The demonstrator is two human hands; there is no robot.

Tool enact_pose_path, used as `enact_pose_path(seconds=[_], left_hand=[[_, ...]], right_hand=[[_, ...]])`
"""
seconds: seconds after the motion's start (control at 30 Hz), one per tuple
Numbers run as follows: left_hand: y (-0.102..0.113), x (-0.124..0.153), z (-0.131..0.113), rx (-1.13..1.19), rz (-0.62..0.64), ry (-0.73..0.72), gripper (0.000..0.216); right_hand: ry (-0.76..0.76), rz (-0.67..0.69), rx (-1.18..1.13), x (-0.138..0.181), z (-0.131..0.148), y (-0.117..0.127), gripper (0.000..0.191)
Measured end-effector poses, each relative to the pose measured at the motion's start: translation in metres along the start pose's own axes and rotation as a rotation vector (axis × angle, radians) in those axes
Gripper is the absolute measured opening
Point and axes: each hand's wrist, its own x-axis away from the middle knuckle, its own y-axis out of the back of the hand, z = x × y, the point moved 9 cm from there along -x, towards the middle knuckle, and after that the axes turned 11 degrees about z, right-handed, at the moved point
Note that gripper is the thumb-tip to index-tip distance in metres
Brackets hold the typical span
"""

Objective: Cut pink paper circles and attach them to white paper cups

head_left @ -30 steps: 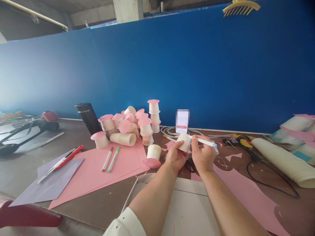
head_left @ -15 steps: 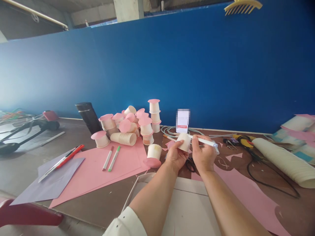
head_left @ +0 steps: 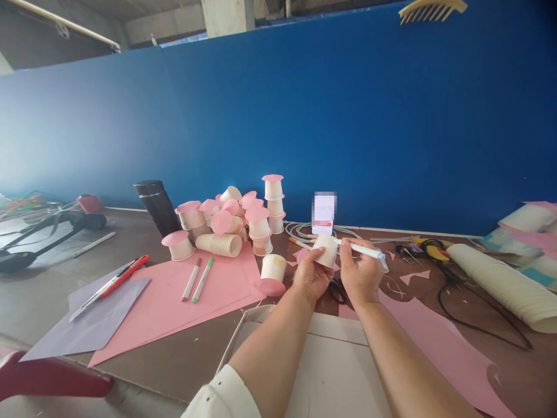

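Note:
A white paper cup (head_left: pixel 324 251) is gripped in my left hand (head_left: pixel 311 277), its base tilted up and away from me. My right hand (head_left: pixel 360 274) pinches a white marker (head_left: pixel 365 251) with a pale blue end, and its tip meets or nearly meets the cup's right side. Any mark at the tip is too small to make out. Just behind the cup stands a lit phone (head_left: pixel 322 215), partly blurred. To the left of my hands another paper cup (head_left: pixel 273 268) rests on a pink paper disc (head_left: pixel 270 287).
Pink-topped cups (head_left: pixel 257 223) are piled at centre left near a nested cup stack (head_left: pixel 217 245) and a black flask (head_left: pixel 157 209). Pink sheets (head_left: pixel 174 307) carry two markers; a red cutter (head_left: pixel 117 281) lies on grey paper. A long cup stack (head_left: pixel 500 284) lies right.
Almost nothing differs. Both hands keep the cup and marker in the same place, and the view has shifted very slightly.

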Motion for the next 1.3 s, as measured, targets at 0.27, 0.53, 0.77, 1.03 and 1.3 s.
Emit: enact_pose_path(seconds=[0.27,0.53,0.77,1.03,1.3], left_hand=[[0.0013,0.0008,-0.0007,-0.004,-0.021,-0.006,0.022],[0.0018,-0.0012,-0.0006,-0.011,-0.009,-0.003,0.024],[0.0022,-0.0031,0.0004,-0.009,0.006,-0.003,0.025],[0.0016,-0.0008,-0.0011,-0.012,-0.033,-0.024,0.022],[0.0009,-0.0010,-0.0045,-0.015,-0.049,-0.076,0.026]], right_hand=[[-0.001,-0.002,0.002,-0.0003,0.0004,0.0006,0.022],[-0.013,0.004,0.003,0.0005,-0.0023,-0.0011,0.022],[-0.004,0.000,0.009,0.0009,-0.0005,-0.0006,0.021],[0.002,0.000,0.009,0.0015,-0.0003,-0.0014,0.019],[0.008,0.019,0.019,0.0026,-0.0008,-0.0044,0.019]])
